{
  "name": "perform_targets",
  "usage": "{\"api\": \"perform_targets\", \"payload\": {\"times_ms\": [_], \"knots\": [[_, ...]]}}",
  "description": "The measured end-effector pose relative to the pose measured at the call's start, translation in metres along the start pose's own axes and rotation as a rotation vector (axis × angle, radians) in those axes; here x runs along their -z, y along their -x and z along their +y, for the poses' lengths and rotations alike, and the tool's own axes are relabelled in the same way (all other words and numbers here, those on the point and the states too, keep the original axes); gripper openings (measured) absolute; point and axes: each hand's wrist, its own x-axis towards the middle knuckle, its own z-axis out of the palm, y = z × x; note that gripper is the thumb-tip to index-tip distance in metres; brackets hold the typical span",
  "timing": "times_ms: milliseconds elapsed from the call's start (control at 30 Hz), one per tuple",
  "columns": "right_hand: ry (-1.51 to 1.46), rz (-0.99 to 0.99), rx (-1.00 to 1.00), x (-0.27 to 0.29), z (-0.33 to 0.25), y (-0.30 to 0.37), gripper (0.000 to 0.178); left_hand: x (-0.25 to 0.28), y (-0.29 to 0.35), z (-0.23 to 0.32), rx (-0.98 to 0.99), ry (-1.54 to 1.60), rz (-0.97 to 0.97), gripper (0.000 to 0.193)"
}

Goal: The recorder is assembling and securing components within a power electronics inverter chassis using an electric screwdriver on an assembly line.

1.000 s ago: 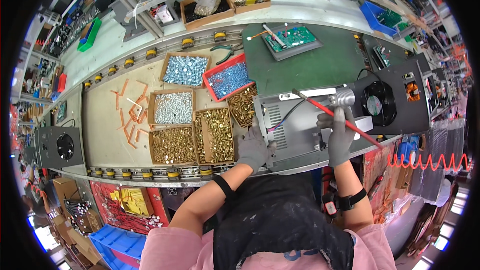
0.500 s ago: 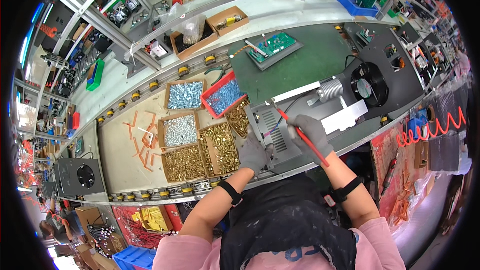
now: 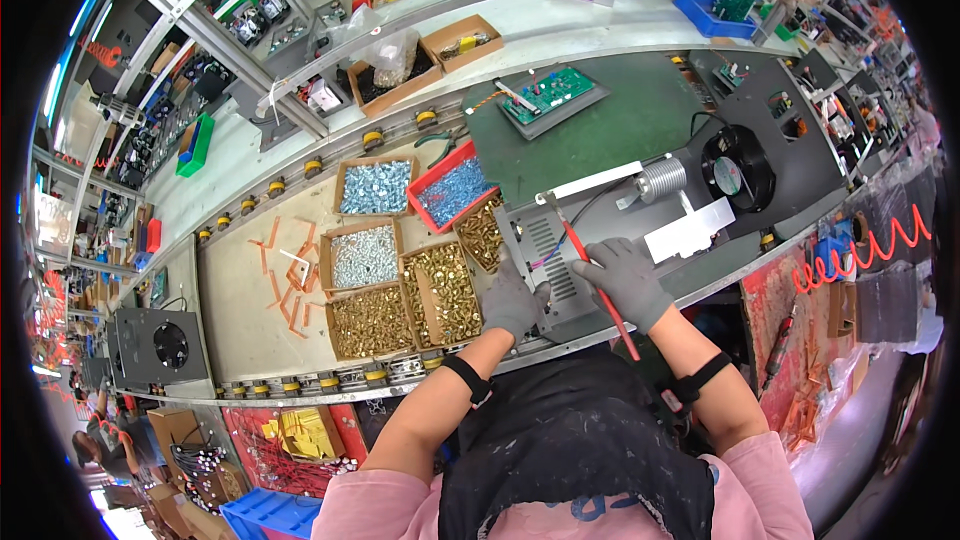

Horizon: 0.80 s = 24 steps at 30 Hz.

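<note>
Fingers of the right grey-gloved hand (image 3: 628, 285) were over a dark-grey, open metal chassis (image 3: 622, 220); the left grey-gloved hand (image 3: 513, 302) lay at its left end, grip unclear. Those right fingers pinched a long, slim red tool (image 3: 615, 319), its long axis slanting away and leftward beyond them, tip by a narrow white metal strip (image 3: 595, 181).

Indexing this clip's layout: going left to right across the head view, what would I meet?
Dark housing with a black circle, orange strips, box of brass-coloured fasteners with a cardboard strip, left grip, right grip, black fan, coiled red hose.
</note>
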Motion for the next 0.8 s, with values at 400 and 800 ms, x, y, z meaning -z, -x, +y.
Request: {"api": "perform_targets", "payload": {"times_ms": [400,800], "knots": [[0.265,0.894,-0.581,0.194,-0.026,0.200,0.028,-0.037,-0.019,-0.047,-0.106,-0.021,0.015,0.097],[0.756,0.689,-1.271,0.333,0.262,0.452,0.045,-0.049,-0.025,0.156,0.003,-0.099,0.143,0.042]]}}
